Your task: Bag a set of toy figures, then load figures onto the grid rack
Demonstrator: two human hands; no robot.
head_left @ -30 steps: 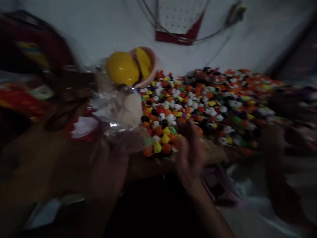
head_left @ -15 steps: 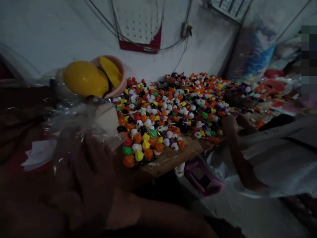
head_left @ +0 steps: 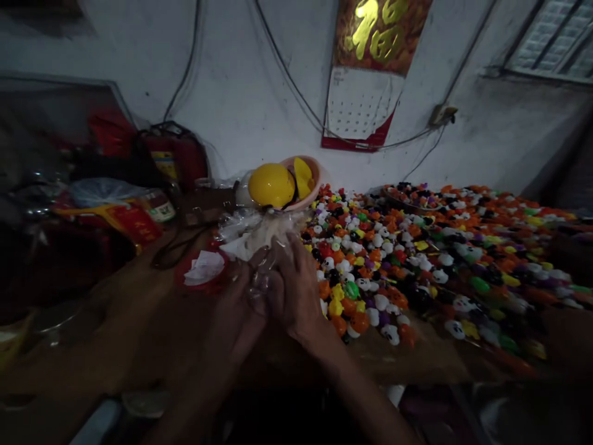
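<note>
Both hands meet over the table's front middle, around a crumpled clear plastic bag (head_left: 263, 267). My left hand (head_left: 243, 303) has its fingers closed on the bag's near left side. From the right, my right hand (head_left: 299, 293) grips the same bag with bent fingers. Dim light hides the exact fingertips. Just left of them sits a red dish (head_left: 183, 283) with white paper slips (head_left: 204, 268) in it. Small coloured toy figures (head_left: 359, 322), orange, white, yellow and green, lie close to my right hand.
A wide heap of similar toy figures (head_left: 445, 272) covers the table's right side. Behind the hands, a yellow rounded object (head_left: 272, 185) rests against a pink basin (head_left: 315, 179). A dark strap (head_left: 178, 247), a jar (head_left: 160, 207) and bags stand at the left. A calendar (head_left: 359, 105) hangs above.
The view has swung left and up, so the calendar and toys sit farther right. Both hands now show clearly on the bag. The other person in a light shirt has left the view.
</note>
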